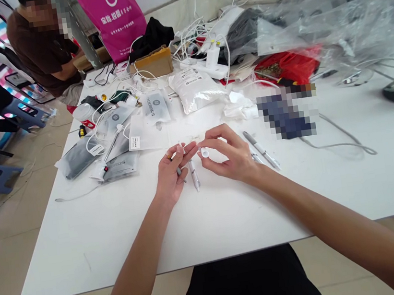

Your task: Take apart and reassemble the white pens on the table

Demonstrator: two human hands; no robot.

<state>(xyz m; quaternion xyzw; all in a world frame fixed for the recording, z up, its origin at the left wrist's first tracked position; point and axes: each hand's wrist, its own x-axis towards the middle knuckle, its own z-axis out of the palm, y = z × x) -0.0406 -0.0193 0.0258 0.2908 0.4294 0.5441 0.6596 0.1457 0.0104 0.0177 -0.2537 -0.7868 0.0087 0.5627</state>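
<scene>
My left hand (173, 172) is closed, palm partly up, around a slim pen part with a grey section (179, 171) showing between the fingers. Most of that part is hidden by the fingers. Close beside it, my right hand (229, 155) pinches a short white pen cap (204, 152) with its round opening towards me. The fingertips of both hands nearly meet. Below and between them a white pen (194, 176) lies on the table. To the right of my right hand lies a grey-and-white pen (261, 150), with another partly hidden by the hand.
Grey packaged pouches (82, 157) and cables lie on the left of the white table (104, 246). A stuffed white bag (196, 89), crumpled tissue (238, 107) and a dark blurred item (287, 116) lie beyond the hands. Plastic bags (328, 19) heap at back right. A person (44, 51) sits at left.
</scene>
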